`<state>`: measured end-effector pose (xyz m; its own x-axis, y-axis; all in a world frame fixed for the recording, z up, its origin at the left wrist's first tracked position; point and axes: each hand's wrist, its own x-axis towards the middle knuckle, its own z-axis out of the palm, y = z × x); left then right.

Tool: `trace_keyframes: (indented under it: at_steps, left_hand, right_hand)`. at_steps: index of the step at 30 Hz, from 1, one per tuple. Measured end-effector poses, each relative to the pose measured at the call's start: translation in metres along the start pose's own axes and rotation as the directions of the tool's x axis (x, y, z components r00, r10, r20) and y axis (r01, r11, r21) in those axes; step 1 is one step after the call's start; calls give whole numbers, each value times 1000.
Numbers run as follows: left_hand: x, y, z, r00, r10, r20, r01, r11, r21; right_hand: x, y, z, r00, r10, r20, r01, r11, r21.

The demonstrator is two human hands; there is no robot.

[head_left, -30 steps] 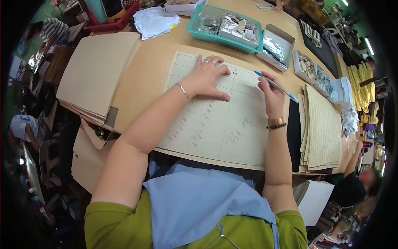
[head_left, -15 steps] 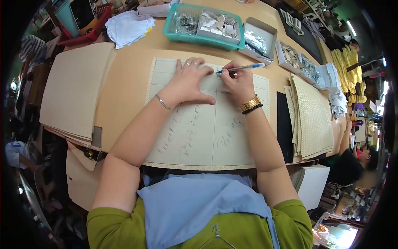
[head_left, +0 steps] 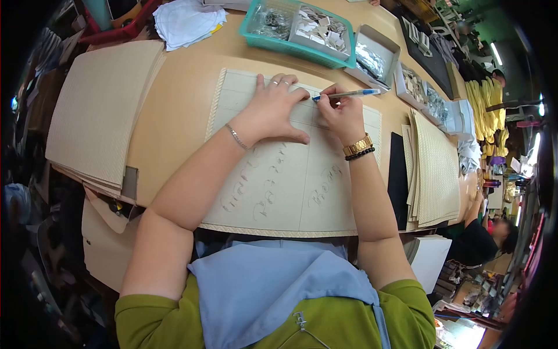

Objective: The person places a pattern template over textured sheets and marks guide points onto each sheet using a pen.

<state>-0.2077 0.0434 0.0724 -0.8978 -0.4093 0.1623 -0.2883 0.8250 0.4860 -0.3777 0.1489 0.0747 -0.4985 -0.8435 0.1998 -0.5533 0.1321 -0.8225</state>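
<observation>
A large cream sheet (head_left: pixel 279 203) with a woven-pattern border lies on the table in front of me. Ruled lines and rows of handwritten marks cover parts of it. Pinched in my right hand (head_left: pixel 344 116) is a blue-and-clear ballpoint pen (head_left: pixel 354 93), its tip at the sheet near the upper middle. My left hand (head_left: pixel 276 110) rests on the sheet to the left of the pen, fingers spread and thumb pointing right, holding nothing. The left fingertips lie close to the pen tip.
Stacked boards (head_left: pixel 99 104) lie at left, more textured boards (head_left: pixel 433 168) at right beside a black strip (head_left: pixel 398 180). Beyond the sheet stand a teal basket (head_left: pixel 299 45) of small pieces, an open box (head_left: pixel 372 55) and white cloths (head_left: pixel 189 23). A person (head_left: pixel 485 241) sits at far right.
The camera view has shifted slightly, so the table things sit a little differently. Both hands keep nearly the same pose on the sheet, the pen still in my right hand.
</observation>
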Motion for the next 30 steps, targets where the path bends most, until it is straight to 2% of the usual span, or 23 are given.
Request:
trace_keyframes:
  at_steps: [16,25,28,30]
  left_hand:
    - [1,-2,5,1000,-6,2,5,999,35]
    - [0,-2,5,1000,-3,-5,3,999,38]
    - [1,-3,6,1000,-6,2,6,999,39]
    - [1,-3,6,1000,-7,0,7,999,40]
  right_hand:
    - [-1,0,4,999,-25,-37,24,999,-24]
    - [-1,6,0,1000,-19,3,19,1000,-1]
    - [-1,10,-2,995,-14,-100,26,992,123]
    - [-1,16,-6,995,6,-104,4,995,100]
